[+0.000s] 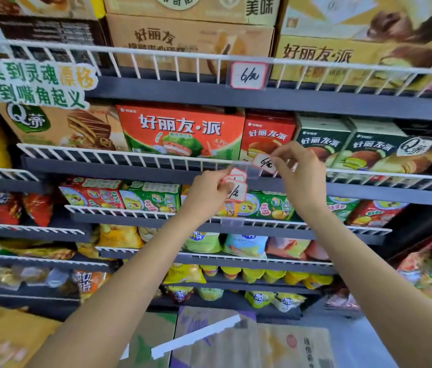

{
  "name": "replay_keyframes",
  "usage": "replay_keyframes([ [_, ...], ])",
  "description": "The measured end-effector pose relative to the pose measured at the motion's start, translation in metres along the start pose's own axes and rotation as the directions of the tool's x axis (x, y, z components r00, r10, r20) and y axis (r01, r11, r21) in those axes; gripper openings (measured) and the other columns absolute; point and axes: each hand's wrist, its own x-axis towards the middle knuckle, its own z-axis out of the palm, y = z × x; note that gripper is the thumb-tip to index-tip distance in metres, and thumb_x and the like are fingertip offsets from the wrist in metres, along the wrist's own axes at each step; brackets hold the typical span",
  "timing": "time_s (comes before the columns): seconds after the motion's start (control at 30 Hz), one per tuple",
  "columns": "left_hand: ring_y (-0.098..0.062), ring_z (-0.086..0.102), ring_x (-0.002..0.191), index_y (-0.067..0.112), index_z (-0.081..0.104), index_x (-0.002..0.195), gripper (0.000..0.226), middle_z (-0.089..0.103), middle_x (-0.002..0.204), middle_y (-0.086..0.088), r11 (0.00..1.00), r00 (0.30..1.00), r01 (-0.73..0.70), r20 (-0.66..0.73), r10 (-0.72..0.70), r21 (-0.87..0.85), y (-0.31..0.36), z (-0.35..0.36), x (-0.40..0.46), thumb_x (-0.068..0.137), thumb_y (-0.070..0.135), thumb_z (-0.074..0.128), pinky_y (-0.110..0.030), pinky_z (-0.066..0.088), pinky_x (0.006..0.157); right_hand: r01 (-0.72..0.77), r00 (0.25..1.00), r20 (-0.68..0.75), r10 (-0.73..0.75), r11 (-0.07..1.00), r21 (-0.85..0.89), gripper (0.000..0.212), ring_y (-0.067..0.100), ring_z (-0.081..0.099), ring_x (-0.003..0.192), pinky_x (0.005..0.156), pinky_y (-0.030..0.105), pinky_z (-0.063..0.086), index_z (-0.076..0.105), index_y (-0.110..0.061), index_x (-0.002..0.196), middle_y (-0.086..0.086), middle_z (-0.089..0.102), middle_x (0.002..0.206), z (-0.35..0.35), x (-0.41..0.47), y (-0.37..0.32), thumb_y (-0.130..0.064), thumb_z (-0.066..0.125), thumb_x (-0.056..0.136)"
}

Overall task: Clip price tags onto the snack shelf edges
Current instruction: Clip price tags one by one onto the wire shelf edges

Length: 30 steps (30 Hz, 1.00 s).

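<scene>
While the right grip (298,170) pinches one price tag (264,163) at the wire shelf edge (156,158), the left grip (209,191) clasps spare tags (236,185) (just below).

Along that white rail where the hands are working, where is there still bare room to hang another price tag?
The white wire rail is bare leftward, from the left hand to its end below the Q蒂 box. Crowded spot: the right hand holds a price tag there, and the left hand grips spare tags.

Lighting: bright, even, overhead — shadows faint. Focus: soft throughout, far left packets blurred. Distortion: wide-angle bowing at edges.
</scene>
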Motion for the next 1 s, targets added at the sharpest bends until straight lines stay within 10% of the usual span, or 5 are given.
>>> replay_keyframes([
  [0.17,-0.004,0.036,0.044,0.016,0.044,0.138,0.042,0.059,0.066,-0.009,0.994,0.999,-0.022,0.047,0.017,0.111,-0.002,-0.004,-0.003,0.096,0.016,0.050,-0.011,0.030,0.043,0.065,0.998,0.011,-0.065,0.998,-0.006,0.009,0.004,0.048,0.074,0.058,0.010,0.034,0.062,-0.024,0.086,0.000,0.065,0.087,0.006,0.002,-0.005,-0.016,0.059,0.090],
  [0.4,-0.014,0.030,0.043,0.025,0.043,0.138,0.043,0.040,0.051,0.003,0.983,0.994,-0.035,0.111,0.015,0.180,-0.009,-0.010,-0.003,0.096,0.014,0.047,-0.017,0.026,0.040,0.234,0.971,0.075,-0.228,0.968,-0.086,0.007,0.018,0.052,0.089,0.061,0.035,0.047,0.067,-0.012,0.090,-0.003,0.063,0.082,0.017,0.006,-0.006,-0.010,0.060,0.087],
  [0.83,-0.016,0.033,0.044,0.024,0.041,0.139,0.044,0.044,0.052,-0.002,0.977,0.994,-0.047,0.106,0.025,0.208,-0.013,-0.009,0.000,0.096,0.014,0.046,-0.015,0.030,0.042,0.452,0.879,0.050,-0.475,0.794,-0.406,0.024,0.030,0.056,0.073,0.033,0.025,0.039,0.071,-0.007,0.082,0.006,0.062,0.077,0.034,-0.001,0.013,0.011,0.074,0.066],
  [1.0,-0.014,0.032,0.042,0.023,0.042,0.139,0.044,0.044,0.051,-0.001,0.977,0.994,-0.053,0.109,0.031,0.208,-0.013,-0.009,0.002,0.096,0.013,0.046,-0.016,0.028,0.040,0.464,0.845,0.015,-0.535,0.719,-0.517,0.044,0.025,0.055,0.063,0.044,0.020,0.023,0.070,-0.011,0.083,0.004,0.062,0.066,0.033,-0.009,0.011,0.020,0.066,0.051],
])
